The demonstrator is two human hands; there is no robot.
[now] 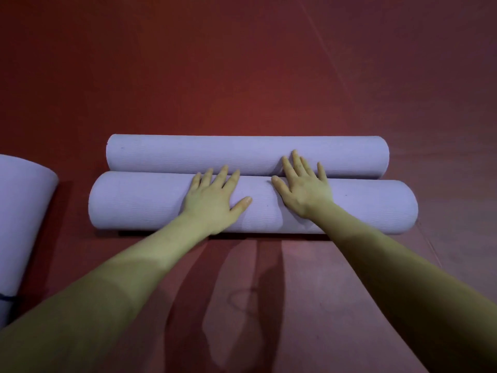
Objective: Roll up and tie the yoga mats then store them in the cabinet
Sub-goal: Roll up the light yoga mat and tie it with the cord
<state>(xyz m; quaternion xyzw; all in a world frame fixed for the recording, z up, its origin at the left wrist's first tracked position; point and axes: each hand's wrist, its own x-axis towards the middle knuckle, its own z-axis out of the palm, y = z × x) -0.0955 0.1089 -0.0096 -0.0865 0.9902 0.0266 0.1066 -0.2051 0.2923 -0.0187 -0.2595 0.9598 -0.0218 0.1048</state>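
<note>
The near roll (349, 203) lay on the red floor (242, 63), its long axis running left to right across the view. Both hands were spread flat on its top, holding nothing: the left hand (212, 197) just left of its middle, the right hand (304, 189) just right, fingertips reaching onto the far roll (188, 153). That roll lay parallel, touching the near roll's far side. A third mat (24, 211), left of the near roll and apart from it, pointed toward the viewer, a dark band near its close end. No tie showed on the near roll. To finish well, I judged even pressure should keep it tight, its ends flush, until it was tied.
</note>
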